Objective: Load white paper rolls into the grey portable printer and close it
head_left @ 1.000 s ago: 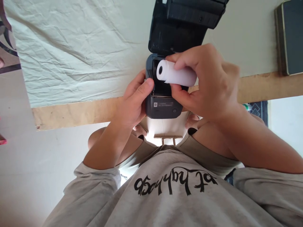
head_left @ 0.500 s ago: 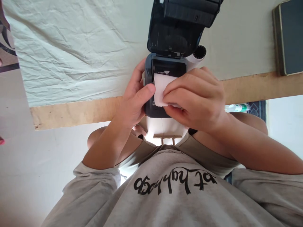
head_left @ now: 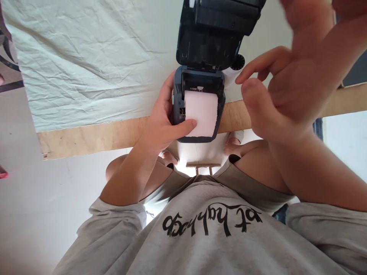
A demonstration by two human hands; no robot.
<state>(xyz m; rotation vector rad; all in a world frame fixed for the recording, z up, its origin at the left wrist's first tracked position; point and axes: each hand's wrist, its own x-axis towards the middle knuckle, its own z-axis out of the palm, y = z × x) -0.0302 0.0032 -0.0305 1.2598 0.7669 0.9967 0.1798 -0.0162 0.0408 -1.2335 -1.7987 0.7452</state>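
My left hand (head_left: 163, 122) is wrapped round the left side of a small dark label printer (head_left: 177, 95), held at the table's front edge. Its black lid (head_left: 208, 42) stands tipped back. Inside the printer lies white paper (head_left: 202, 110), its torn-looking end near the front, and my left thumb presses on it. My right hand (head_left: 298, 72) is raised to the right of the printer, apart from it, fingers spread and somewhat blurred; nothing shows in it. Behind the printer's right side is a white roll (head_left: 230, 76) with a black ribbed end, partly hidden.
A wrinkled pale cloth (head_left: 94, 65) covers the table, whose bare wooden edge (head_left: 94, 135) runs along the front. At the far right a dark flat object (head_left: 357, 72) is mostly hidden behind my right hand. My legs are below the table edge.
My right hand has let go of the paper and moved up and right, its fingers opening. The paper now lies flat in the printer, and my left thumb has slid down onto it.
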